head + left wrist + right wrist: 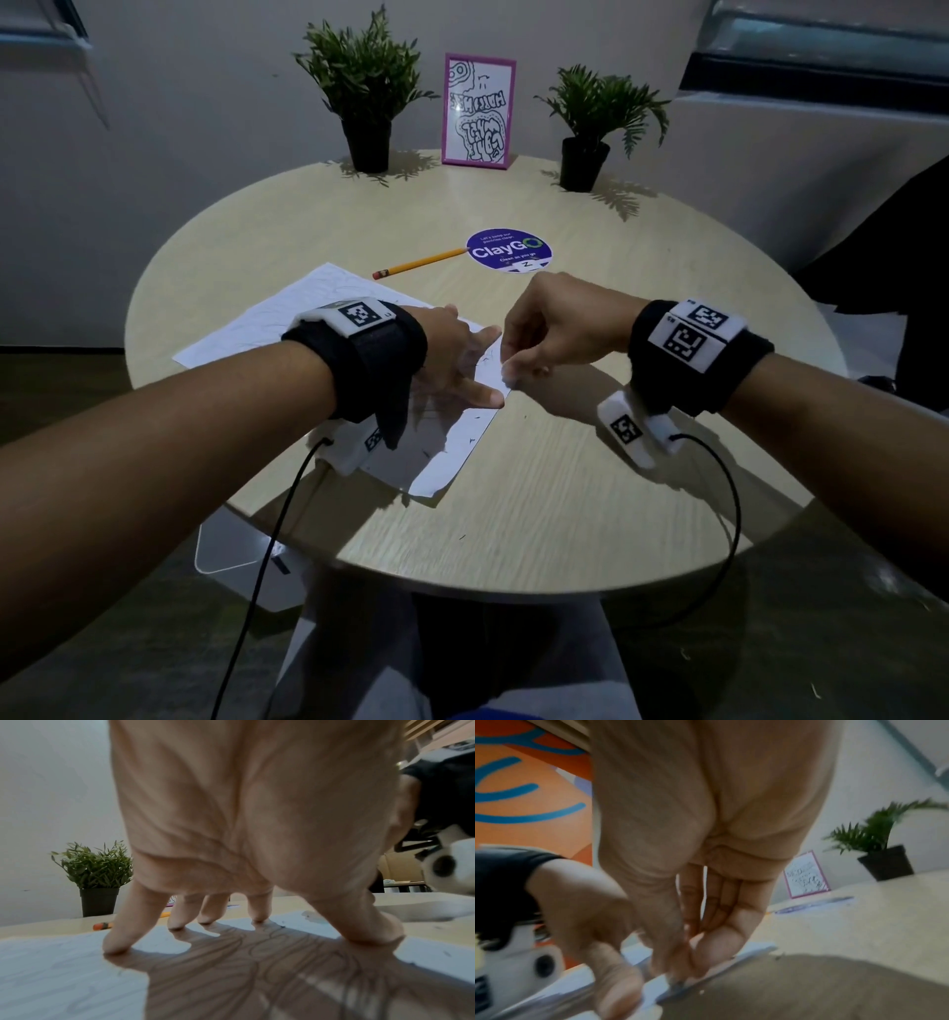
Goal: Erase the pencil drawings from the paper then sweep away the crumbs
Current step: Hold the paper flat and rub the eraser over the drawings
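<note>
A sheet of paper [328,303] lies slantwise on a round wooden bench [616,308], its long axis running from far left to near right. The left hand [452,360] presses it flat, fingers [120,939] spread straight. The right hand [554,329] meets the sheet's right edge, its grip pinched with curled fingers on something small and pale, probably an eraser, too blurred to confirm. Pencil lines remain under the left palm, just left of the right fingertips. Dark crumbs [475,417] dot the paper.

White paper [308,313] with faint grey pencil lines on a pale wood-grain table [590,462]; yellow pencil [418,263], purple round sticker [508,250], pink-framed black-and-white drawing [477,110].
</note>
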A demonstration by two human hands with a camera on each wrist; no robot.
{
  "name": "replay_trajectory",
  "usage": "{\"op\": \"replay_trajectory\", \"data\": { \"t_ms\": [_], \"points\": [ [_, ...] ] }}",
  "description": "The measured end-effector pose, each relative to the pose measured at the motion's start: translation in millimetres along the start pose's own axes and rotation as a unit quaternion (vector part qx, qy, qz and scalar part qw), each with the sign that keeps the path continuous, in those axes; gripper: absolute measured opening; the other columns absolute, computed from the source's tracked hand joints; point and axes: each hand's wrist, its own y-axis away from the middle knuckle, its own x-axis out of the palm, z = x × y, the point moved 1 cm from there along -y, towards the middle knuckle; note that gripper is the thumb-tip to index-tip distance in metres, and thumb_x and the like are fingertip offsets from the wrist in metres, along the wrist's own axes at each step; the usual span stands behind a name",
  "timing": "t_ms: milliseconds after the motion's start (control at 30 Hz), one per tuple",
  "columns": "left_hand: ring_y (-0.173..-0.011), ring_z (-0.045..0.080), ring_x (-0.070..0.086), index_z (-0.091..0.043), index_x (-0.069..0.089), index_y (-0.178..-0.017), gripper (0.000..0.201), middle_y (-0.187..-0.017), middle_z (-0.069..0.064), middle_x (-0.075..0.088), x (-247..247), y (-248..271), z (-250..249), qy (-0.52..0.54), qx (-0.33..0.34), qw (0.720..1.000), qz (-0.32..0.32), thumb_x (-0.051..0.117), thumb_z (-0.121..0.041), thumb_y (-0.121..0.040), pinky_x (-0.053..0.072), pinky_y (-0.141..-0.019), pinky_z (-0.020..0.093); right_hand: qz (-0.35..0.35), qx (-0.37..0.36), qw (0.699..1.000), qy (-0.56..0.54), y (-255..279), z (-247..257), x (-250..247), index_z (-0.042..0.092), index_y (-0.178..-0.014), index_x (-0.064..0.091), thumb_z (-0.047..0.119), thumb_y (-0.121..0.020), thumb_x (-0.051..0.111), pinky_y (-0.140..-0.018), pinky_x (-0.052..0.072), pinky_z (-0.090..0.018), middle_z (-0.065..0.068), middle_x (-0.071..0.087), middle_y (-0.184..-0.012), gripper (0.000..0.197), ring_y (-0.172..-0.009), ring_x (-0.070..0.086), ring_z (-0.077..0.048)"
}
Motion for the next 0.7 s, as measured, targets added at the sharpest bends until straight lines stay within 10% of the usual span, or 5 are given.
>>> {"op": "replay_trajectory", "data": {
  "t_ms": [700],
  "points": [
    [-0.141,0.03,0.028,-0.029,-0.003,-0.159,0.092,-0.152,0.01,0.037,1.6,-0.6,1.7,0.017,-0.005,1.0,-0.003,0.04,-0.072,-0.09,0.035,-0.103,0.043,0.017,0.024,0.999,0.031,-9.7,-15.9,-8.9,0.013,-0.078,0.077,0.022,-0.082,0.082,-0.061,0.053,-0.02,0.005,0.074,-0.067,0.011,-0.058,0.069,-0.007]
  ]
}}
